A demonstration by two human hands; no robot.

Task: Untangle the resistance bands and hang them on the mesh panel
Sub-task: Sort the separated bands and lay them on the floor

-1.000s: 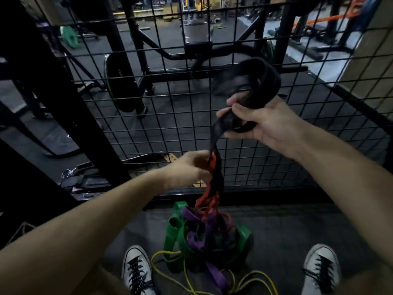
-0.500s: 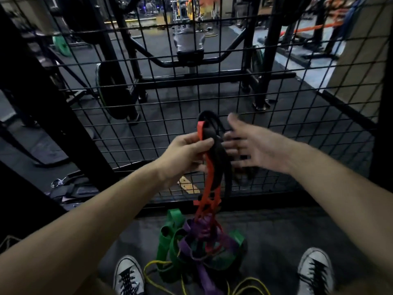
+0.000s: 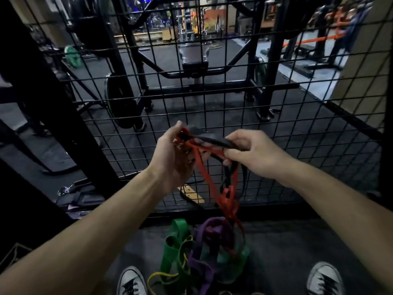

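Two bare hands hold the top of the tangle in front of the black wire mesh panel (image 3: 276, 116), and nothing hangs on it yet. On the left, the left hand (image 3: 172, 158) has its grip curled round a bunch where the flat red rubber resistance band (image 3: 209, 184) crosses the wide black rubber resistance band (image 3: 209, 139). To the right, the right hand (image 3: 258, 155) pinches that black band, stretched between the two hands, with red strands touching its fingers.

Both bands run down into the heap on the dark floor between two white sneakers: a broad green band (image 3: 171, 250), a purple band (image 3: 209, 228) and a thin yellow band (image 3: 158, 275), all knotted together.

Pulling the hands apart now would likely tighten the red-over-black crossing instead of freeing it. Lifting higher could drag the whole heap up, since red appears threaded through purple. A stretched band slipping from either grip may snap back. Loose loops near the shoes could catch a foot.
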